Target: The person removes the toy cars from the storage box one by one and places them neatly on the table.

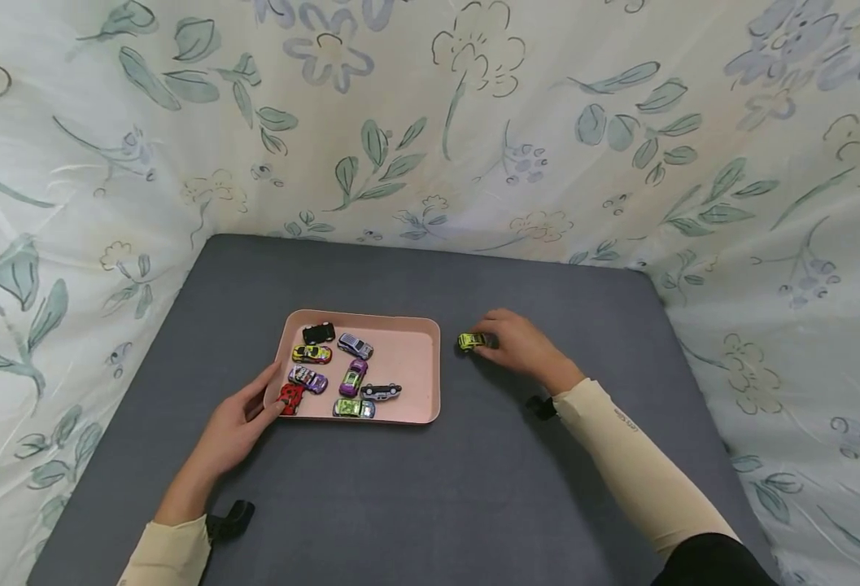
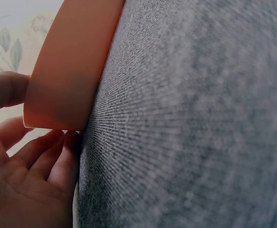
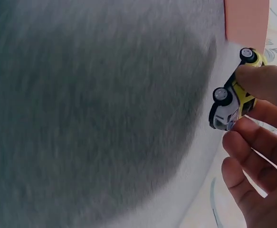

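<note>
right hand [image 1: 521, 346] pinched yellow car [image 1: 471, 341] at tray's [image 1: 430, 370] 3 o'clock | left hand [image 1: 235, 427] fingers gripped tray corner | risk: light pinch could let the car slip and roll across the tabletop [image 1: 430, 505]

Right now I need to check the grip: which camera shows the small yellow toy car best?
The right wrist view: the small yellow toy car fills the frame's edge, wheels visible, pinched by the right hand. The head view shows it tiny beside the pink plastic tray. The left wrist view misses it.

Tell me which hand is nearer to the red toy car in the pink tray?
Left. The left hand holds the pink tray at the corner right beside the red toy car; the right hand is beyond the tray's opposite side, pinching a yellow car.
</note>
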